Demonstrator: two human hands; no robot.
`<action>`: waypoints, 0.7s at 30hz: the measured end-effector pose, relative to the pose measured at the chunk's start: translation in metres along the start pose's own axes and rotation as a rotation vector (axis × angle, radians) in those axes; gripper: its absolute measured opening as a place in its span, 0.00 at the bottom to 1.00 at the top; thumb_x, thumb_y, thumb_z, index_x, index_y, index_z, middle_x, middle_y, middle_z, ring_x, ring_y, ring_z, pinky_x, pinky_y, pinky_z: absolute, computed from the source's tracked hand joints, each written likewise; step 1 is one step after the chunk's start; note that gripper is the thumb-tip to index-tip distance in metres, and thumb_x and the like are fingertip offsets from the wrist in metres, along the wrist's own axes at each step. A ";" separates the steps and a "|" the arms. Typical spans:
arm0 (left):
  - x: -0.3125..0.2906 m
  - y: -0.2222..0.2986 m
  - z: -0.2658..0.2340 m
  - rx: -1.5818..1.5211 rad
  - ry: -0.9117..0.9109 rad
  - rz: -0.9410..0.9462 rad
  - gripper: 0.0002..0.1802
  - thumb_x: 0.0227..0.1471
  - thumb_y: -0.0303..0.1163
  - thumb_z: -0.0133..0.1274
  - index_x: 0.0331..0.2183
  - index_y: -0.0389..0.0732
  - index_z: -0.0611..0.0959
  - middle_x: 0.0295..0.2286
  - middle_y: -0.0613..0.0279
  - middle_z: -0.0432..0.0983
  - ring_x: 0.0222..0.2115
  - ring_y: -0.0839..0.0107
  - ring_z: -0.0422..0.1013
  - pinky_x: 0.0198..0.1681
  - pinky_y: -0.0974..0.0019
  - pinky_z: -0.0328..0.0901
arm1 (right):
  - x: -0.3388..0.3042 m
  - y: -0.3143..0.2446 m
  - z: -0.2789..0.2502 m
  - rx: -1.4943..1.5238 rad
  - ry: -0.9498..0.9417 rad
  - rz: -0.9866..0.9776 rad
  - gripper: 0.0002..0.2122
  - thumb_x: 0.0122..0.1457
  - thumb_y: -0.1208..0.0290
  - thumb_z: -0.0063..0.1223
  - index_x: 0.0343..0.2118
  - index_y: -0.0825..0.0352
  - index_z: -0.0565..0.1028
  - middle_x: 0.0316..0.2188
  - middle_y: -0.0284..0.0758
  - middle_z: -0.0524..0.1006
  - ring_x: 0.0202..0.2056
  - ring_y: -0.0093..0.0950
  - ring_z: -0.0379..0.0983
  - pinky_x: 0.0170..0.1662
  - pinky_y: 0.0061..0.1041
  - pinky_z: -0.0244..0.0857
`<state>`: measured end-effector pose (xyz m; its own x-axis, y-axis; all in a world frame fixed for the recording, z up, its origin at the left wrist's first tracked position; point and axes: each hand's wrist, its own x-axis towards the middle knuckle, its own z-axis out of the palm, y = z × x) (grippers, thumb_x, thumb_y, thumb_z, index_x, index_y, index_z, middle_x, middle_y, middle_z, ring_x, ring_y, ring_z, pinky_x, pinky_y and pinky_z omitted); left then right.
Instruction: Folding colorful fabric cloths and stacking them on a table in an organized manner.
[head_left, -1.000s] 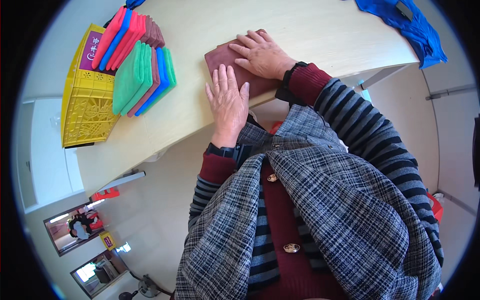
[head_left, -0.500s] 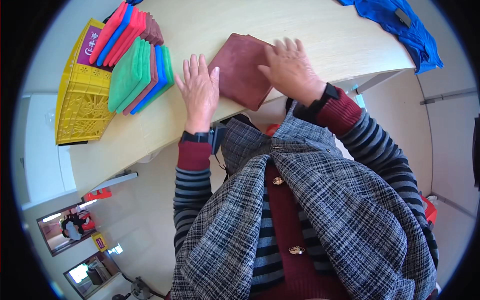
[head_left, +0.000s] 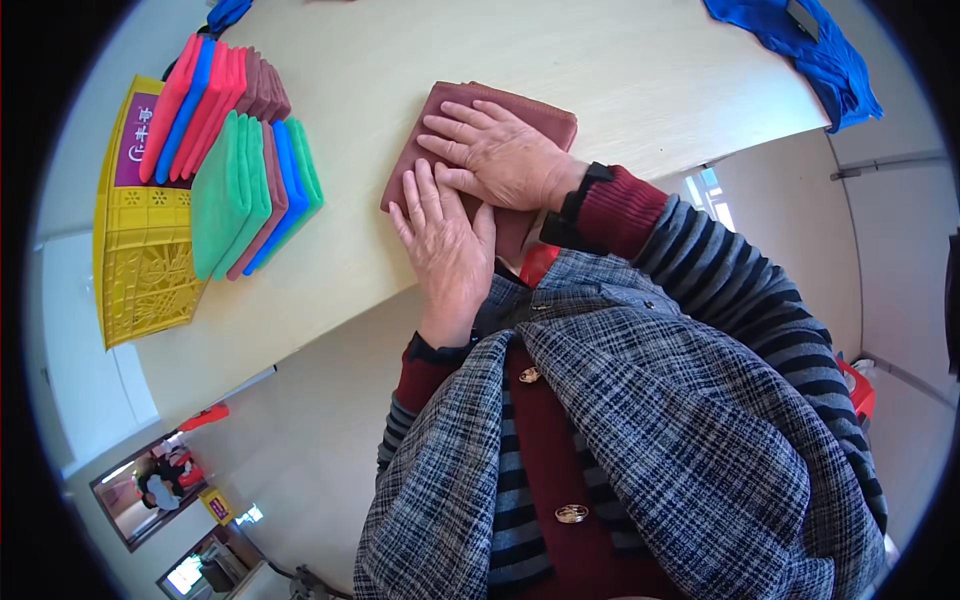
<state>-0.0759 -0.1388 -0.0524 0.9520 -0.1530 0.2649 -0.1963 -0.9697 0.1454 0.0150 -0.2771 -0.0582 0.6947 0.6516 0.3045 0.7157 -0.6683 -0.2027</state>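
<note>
Head view is showing both hands lying flat on a folded maroon cloth (head_left: pixel 455 125) near the worktop (head_left: pixel 640 70) edge. The left hand (head_left: pixel 448 245) and right hand (head_left: pixel 500 155) are pressing down, fingers spread, gripping nothing. Folded coloured cloths (head_left: pixel 250 190) are sitting beside a yellow crate (head_left: pixel 145 250), left.

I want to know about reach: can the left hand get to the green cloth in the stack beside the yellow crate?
Probably yes. The left hand lies flat on the maroon cloth, and only bare table lies between it and the green cloth, the stack's nearest piece. Nothing blocks the way.
</note>
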 end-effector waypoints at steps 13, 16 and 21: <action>-0.005 -0.002 0.002 0.012 0.027 -0.004 0.38 0.63 0.48 0.46 0.64 0.31 0.61 0.66 0.45 0.51 0.68 0.50 0.45 0.69 0.40 0.38 | -0.005 0.043 -0.017 -0.173 -0.004 0.226 0.25 0.71 0.54 0.35 0.67 0.60 0.61 0.67 0.37 0.61 0.68 0.37 0.54 0.68 0.39 0.48; -0.006 -0.003 0.002 0.001 0.050 0.000 0.38 0.63 0.48 0.46 0.64 0.31 0.61 0.65 0.45 0.52 0.68 0.50 0.45 0.69 0.40 0.38 | -0.009 0.053 -0.026 -0.161 -0.063 0.304 0.25 0.70 0.54 0.35 0.66 0.61 0.61 0.67 0.38 0.61 0.68 0.38 0.54 0.68 0.39 0.48; -0.019 -0.005 -0.008 -0.003 0.087 0.034 0.37 0.63 0.47 0.47 0.63 0.30 0.63 0.64 0.44 0.54 0.67 0.49 0.47 0.69 0.41 0.40 | -0.015 0.043 -0.028 -0.380 0.108 0.329 0.26 0.70 0.52 0.36 0.66 0.61 0.62 0.66 0.39 0.62 0.68 0.40 0.52 0.69 0.44 0.45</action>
<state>-0.0954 -0.1298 -0.0501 0.9210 -0.1688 0.3512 -0.2291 -0.9637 0.1375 0.0336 -0.3256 -0.0453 0.8530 0.3578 0.3799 0.3701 -0.9280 0.0429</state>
